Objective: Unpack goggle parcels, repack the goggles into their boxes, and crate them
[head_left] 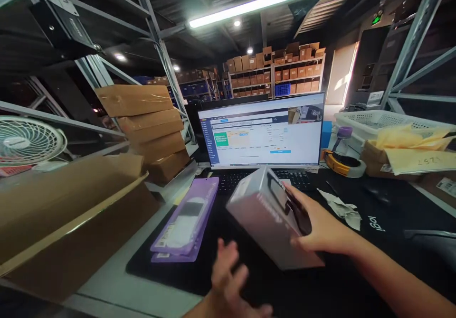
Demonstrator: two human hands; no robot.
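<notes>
My left hand [228, 273] hovers open, fingers spread (blurred), below the grey box [263, 209]. My right hand [317, 230] grips that box, tilted above the desk [117, 280]. I'd say I'm mid-inspection; a set-down needs bare space beside the purple packs [185, 218]. Far right, a carton [374, 159] holds yellow envelopes [409, 142].

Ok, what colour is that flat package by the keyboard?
Purple; the flat package lies left of the grey box. Head view.

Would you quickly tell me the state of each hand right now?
Left hand: open, blurred, holding nothing, just below the grey box.
Right hand: gripping the grey box at its right end.
</notes>
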